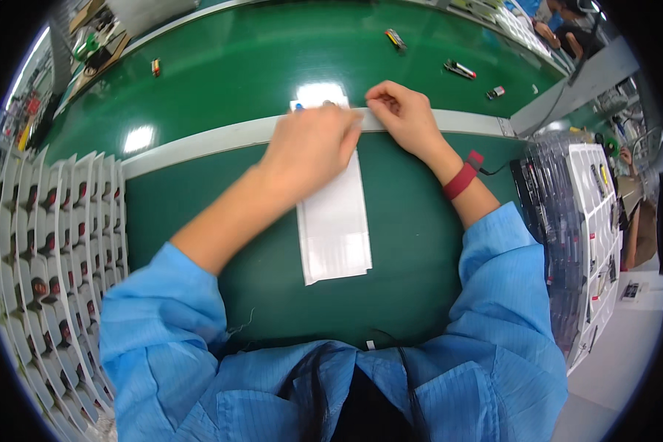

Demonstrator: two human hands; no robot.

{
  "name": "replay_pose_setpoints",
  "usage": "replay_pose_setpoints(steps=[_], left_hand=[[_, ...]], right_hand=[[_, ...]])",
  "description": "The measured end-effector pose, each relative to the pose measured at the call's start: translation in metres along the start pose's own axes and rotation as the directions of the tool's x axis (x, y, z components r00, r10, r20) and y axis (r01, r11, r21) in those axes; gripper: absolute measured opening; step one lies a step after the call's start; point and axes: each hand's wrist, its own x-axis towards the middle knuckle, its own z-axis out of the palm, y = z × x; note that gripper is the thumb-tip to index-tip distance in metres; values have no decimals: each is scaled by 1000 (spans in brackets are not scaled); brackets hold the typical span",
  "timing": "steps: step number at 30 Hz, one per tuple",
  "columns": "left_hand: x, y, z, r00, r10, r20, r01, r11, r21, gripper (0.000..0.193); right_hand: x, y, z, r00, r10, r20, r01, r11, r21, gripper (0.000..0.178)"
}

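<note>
A long white sheet (335, 236), perhaps a stack of strips, lies lengthwise on the green mat in front of me. Its far end reaches past the pale metal rail. My left hand (313, 147) is over that far end, its fingers curled down and partly hidden by the back of the hand. A small blue thing (299, 107) shows beside its knuckles. Just to the right, my right hand (405, 114) hovers by the rail with thumb and fingers closed together. Whatever either hand may hold cannot be made out. A red wrist strap (461, 181) with a dark cord is around my right wrist.
White trays (59, 243) holding small dark-red parts stand stacked at left. Clear trays (567, 221) rise at right. Beyond the rail (221, 140), small devices (460, 69) lie scattered on the green belt (250, 66). Another person's hand (545, 33) is at far right.
</note>
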Motion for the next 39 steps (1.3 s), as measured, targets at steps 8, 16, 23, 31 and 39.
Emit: replay_pose_setpoints(steps=[8, 16, 23, 31, 39], left_hand=[[242, 50, 106, 935, 352, 48, -355, 933, 64, 31], [301, 64, 152, 910, 31, 413, -97, 985, 141, 33], [215, 76, 61, 886, 463, 22, -463, 886, 1, 20], [-10, 19, -47, 953, 123, 277, 11, 900, -437, 37], [-39, -2, -15, 906, 232, 355, 71, 743, -665, 41]], right_hand=[[6, 5, 4, 998, -15, 63, 7, 991, 132, 14], [0, 19, 12, 986, -160, -40, 164, 938, 307, 31], [8, 15, -4, 998, 67, 13, -67, 949, 308, 12], [10, 16, 2, 998, -66, 23, 61, 984, 167, 18], [23, -25, 31, 968, -129, 214, 133, 991, -8, 22]])
